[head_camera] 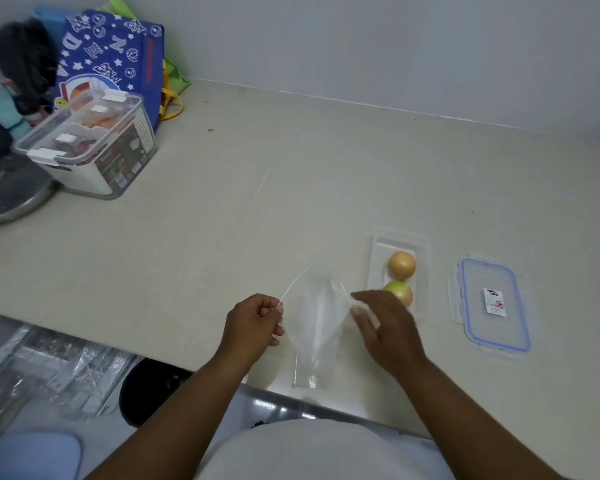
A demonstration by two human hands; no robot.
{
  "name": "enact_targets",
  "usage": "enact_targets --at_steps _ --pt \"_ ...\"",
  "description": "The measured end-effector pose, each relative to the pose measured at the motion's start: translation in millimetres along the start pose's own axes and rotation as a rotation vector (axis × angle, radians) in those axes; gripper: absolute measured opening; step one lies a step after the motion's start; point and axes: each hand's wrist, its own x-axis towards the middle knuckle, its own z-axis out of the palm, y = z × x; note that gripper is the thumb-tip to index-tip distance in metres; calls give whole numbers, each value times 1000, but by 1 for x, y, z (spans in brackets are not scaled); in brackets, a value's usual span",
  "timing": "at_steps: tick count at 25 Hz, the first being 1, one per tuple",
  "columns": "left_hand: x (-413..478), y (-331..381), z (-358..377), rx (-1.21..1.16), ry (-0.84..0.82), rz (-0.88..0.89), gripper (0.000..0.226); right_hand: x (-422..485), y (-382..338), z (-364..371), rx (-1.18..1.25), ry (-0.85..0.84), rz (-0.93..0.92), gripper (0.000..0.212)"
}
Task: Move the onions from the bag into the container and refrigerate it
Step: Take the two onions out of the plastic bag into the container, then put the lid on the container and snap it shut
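Note:
A clear plastic bag [314, 327] is held above the counter's front edge, its mouth pulled apart and nothing visible inside. My left hand [253, 323] pinches the bag's left rim. My right hand [383, 329] pinches the right rim with thumb and fingertips, the other fingers spread. Just right of the bag sits a clear rectangular container [378, 258] with two onions in it: a yellow-brown onion [401, 265] at the far end and a greenish onion [400, 292] nearer me, partly hidden by my right hand. The container's blue-rimmed lid [494, 303] lies flat to its right.
At the back left stand a clear lidded storage box [90, 147], a blue patterned tote bag [115, 53] and a round metal lid [11, 199]. The beige counter [257, 185] meets a white wall behind. Below the counter edge lie plastic-wrapped items [59, 368].

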Motion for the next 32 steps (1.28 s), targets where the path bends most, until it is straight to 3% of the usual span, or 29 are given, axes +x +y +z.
enact_targets --at_steps 2,4,6,8,11,13,16,18,22,32 --pt "0 -1 -3 3 1 -12 13 -18 -19 16 -5 -233 -20 44" --pt "-1 -3 -8 50 -54 -14 31 -21 -31 37 -135 -416 -67 52" --pt "1 -10 -11 151 -94 -2 43 -15 -41 55 -258 -536 -93 55" --pt "8 -21 -16 215 -64 21 40 -10 -46 68 -279 -608 -114 57" --pt "20 -36 -29 316 30 -6 40 -15 -47 74 -195 -538 -66 60" --pt "21 -44 -37 383 53 8 53 -24 -42 74 -201 -467 -6 62" --pt "13 -61 -39 752 43 476 69 -43 -36 81 -322 -592 29 67" --pt "11 -74 -35 989 -80 739 64 -48 -34 90 -408 -683 65 69" --pt "37 -84 -39 1287 -267 547 67 -32 -33 102 -498 -709 95 70" --pt "156 -46 -55 1375 -319 539 72 76 -21 140 -494 -743 184 72"
